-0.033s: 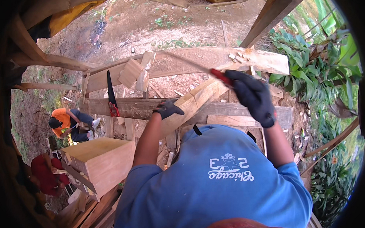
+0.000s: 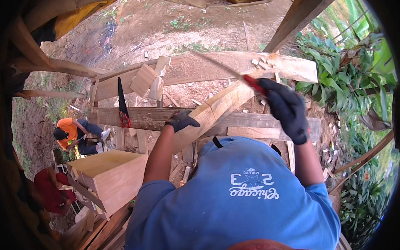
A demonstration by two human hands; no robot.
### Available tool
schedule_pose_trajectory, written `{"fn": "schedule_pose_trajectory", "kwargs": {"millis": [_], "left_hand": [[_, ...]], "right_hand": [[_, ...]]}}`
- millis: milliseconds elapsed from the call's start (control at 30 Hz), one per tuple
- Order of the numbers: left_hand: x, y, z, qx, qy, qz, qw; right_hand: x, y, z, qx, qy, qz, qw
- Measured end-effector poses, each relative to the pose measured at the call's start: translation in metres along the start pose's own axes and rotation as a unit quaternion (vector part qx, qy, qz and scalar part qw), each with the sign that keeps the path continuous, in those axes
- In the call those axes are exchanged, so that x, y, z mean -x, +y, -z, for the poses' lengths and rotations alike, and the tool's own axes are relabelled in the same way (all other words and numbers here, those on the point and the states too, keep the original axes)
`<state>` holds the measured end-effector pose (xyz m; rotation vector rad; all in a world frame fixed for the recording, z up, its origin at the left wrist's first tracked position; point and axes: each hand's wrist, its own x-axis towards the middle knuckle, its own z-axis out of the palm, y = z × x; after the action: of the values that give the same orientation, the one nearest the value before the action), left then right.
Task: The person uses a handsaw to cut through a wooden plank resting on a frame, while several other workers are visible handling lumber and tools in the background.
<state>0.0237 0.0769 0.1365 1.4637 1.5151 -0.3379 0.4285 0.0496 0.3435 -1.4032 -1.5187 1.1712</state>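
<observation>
My left hand (image 2: 182,120), in a dark work glove, grips the near part of a thick pale wooden beam (image 2: 217,105). The beam lies aslant across two planks, with a dark line across its upper face. In my right hand (image 2: 288,108), also gloved, is the red handle of a handsaw (image 2: 224,67). Its thin blade shows nearly edge-on and slightly blurred, reaching up and left past the beam's far end. I cannot tell whether the blade touches the wood. A second saw (image 2: 124,101), black-bladed with a red handle, lies at the left across the near plank (image 2: 153,119).
Small wood blocks (image 2: 261,63) and a square offcut (image 2: 143,80) rest on the far plank (image 2: 198,68). At the left stand a wooden box (image 2: 118,174) and two people, one in orange (image 2: 67,132), one in red (image 2: 52,189). A slanting post (image 2: 300,18) and plants (image 2: 330,67) stand right.
My right hand has drawn the saw back a little, to the right and toward me. My left hand has barely shifted on the beam.
</observation>
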Motion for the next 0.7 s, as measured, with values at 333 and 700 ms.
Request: {"fn": "schedule_pose_trajectory", "kwargs": {"millis": [333, 700], "left_hand": [[0.065, -0.095, -0.027, 0.326, 0.121, -0.008, 0.938], [0.060, -0.070, -0.015, 0.567, 0.207, -0.042, 0.796]], "right_hand": [[0.059, 0.089, 0.016, -0.021, 0.329, -0.093, 0.940], [0.030, 0.066, 0.001, -0.018, 0.271, -0.112, 0.956]]}}
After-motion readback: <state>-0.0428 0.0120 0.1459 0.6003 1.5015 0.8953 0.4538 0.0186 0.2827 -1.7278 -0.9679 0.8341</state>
